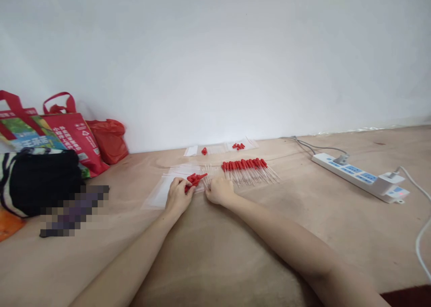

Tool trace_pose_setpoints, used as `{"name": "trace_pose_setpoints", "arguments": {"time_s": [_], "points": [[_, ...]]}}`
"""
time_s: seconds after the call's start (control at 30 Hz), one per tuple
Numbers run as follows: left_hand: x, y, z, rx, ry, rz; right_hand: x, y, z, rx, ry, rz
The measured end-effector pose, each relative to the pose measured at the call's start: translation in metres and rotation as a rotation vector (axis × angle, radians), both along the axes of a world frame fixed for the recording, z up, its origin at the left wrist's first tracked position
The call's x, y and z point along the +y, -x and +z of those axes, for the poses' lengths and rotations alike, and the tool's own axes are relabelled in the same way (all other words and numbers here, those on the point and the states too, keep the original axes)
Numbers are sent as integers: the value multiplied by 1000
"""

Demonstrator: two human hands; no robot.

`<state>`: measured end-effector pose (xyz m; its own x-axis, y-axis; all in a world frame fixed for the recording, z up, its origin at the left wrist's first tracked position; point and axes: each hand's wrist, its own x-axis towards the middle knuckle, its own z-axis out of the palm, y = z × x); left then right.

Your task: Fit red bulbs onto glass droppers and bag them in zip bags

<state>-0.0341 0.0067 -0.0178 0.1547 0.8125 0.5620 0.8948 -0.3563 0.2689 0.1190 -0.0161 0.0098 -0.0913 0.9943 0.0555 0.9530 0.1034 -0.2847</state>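
My left hand (179, 196) is closed, thumb and fingers around part of a small heap of red rubbery pieces (195, 179). Clear plastic zip bags (156, 192) lie beneath and beside this hand. Just right of it, my right hand (220, 190) rests low with its fingers curled under; whatever they grip is hidden. Thin white sticks (208, 169) fan out behind the right hand. A row of white sticks with red tips (244, 165) lies to its right, the tips pointing toward the wall.
Along the wall lie more clear bags (217, 149) with red pieces (239, 146) on them. A white power strip (357, 174) with plugs and cables is at the right. Shopping bags (76, 138) and a black cloth bag (43, 179) stand at the left, near a blurred-out object (76, 211).
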Motion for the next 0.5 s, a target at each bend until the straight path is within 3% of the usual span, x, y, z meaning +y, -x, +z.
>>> {"name": "trace_pose_setpoints", "arguments": {"time_s": [0.17,0.33,0.4,0.5], "points": [[-9,-2,5,47,-90,-24,-24,-28,7,-33,78,55],[-31,-17,11,-54,-56,-254,-37,-83,-1,67,140,166],[-39,-26,11,-69,2,-345,-39,-102,-7,171,69,164],[-47,-36,9,-43,96,-384,-43,-117,-14,276,-41,113]]}}
